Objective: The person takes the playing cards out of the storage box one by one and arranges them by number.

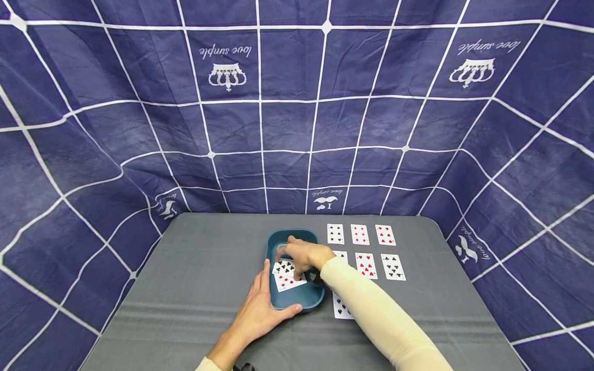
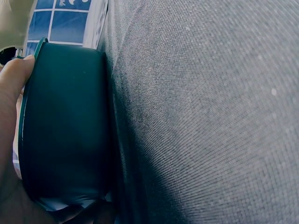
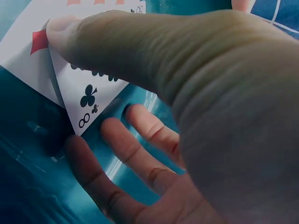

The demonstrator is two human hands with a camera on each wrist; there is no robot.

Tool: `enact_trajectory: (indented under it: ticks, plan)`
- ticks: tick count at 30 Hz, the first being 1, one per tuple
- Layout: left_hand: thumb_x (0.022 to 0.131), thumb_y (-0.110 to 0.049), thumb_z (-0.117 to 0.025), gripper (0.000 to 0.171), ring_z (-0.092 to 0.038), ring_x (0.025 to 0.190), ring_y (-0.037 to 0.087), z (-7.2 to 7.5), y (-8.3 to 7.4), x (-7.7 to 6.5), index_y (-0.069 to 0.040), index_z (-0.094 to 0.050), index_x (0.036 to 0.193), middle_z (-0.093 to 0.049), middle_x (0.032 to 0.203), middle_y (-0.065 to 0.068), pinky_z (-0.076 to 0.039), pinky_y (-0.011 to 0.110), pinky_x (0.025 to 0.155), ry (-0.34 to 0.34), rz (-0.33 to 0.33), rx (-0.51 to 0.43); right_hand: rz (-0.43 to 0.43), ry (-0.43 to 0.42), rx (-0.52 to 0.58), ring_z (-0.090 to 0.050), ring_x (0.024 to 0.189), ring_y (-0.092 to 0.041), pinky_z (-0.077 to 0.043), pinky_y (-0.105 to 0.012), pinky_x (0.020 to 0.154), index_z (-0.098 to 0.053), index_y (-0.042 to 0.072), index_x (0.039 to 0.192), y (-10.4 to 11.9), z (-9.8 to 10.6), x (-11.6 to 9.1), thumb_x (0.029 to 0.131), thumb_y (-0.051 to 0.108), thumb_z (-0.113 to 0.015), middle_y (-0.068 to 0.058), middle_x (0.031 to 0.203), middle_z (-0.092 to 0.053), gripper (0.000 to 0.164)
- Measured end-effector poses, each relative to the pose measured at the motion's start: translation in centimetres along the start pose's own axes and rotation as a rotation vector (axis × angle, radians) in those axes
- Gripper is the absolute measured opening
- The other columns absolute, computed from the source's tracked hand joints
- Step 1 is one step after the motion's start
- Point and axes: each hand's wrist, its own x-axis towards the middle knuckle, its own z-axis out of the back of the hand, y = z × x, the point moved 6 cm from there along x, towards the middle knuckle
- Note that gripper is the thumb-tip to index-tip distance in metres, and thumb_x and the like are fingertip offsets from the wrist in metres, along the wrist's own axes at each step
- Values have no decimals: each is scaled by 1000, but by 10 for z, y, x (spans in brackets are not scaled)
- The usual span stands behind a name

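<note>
A dark teal tray [image 1: 299, 298] rests on the table, with playing cards inside. My left hand [image 1: 259, 309] holds its near left corner, fingers along the outer left wall and thumb at the near rim. In the left wrist view, the thumb lies on the rim of the tray [image 2: 65, 126]. My right hand [image 1: 303, 255] reaches into the tray, fingers spread. Its thumb [image 3: 112, 44] presses on an eight of clubs [image 3: 84, 105], which overlaps a diamond card [image 3: 23, 58]. One fingertip is right at the eight's corner; the other fingers are apart from it.
Right of the tray, face-up cards lie in rows: a black-suited card [image 1: 335, 234], a diamond card [image 1: 360, 234] and a heart card [image 1: 385, 235] at the back, several more nearer. My right forearm partly covers a spade card [image 1: 341, 309]. A blue gridded curtain [image 1: 287, 123] surrounds the grey table [image 1: 209, 252].
</note>
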Motion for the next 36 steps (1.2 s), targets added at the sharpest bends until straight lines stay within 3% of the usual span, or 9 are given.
enact_trajectory:
  ticks: [7,15,23,30,36]
  plan:
    - [81,-81,-94,153,-54,161,48,0,0,2,-10,-12,188,-46,178,24,-52,68,125,-10,-12,6,-13,-9,26,-66,115,-15,-64,-40,105,-73,38,152,-3,0,1,82,18,-109,-10,145,-63,80]
    - [80,-81,-94,153,-56,160,48,0,0,3,-10,-13,188,-46,178,24,-53,67,124,-14,-12,15,-30,-9,6,-70,125,-23,-63,-42,109,-71,35,157,-2,2,-1,82,19,-109,-11,146,-63,85]
    - [80,-81,-94,153,-54,161,48,-1,0,2,-10,-12,188,-45,179,24,-52,69,125,-2,0,11,-37,-2,-14,-67,118,-16,-62,-37,106,-71,30,156,-4,2,0,87,17,-105,-10,143,-63,78]
    - [80,-81,-94,153,-55,160,48,-1,0,2,-9,-13,188,-46,178,24,-53,68,124,-13,-8,13,-62,-16,-8,-67,124,-28,-62,-46,108,-71,33,154,-12,-6,12,82,18,-108,-10,139,-62,82]
    - [80,-80,-94,152,-55,160,48,0,-1,1,-9,-14,188,-46,178,24,-53,68,124,-11,-9,4,-55,-27,-12,-69,117,-20,-62,-38,101,-72,32,152,-14,-8,15,82,17,-107,-9,137,-63,80]
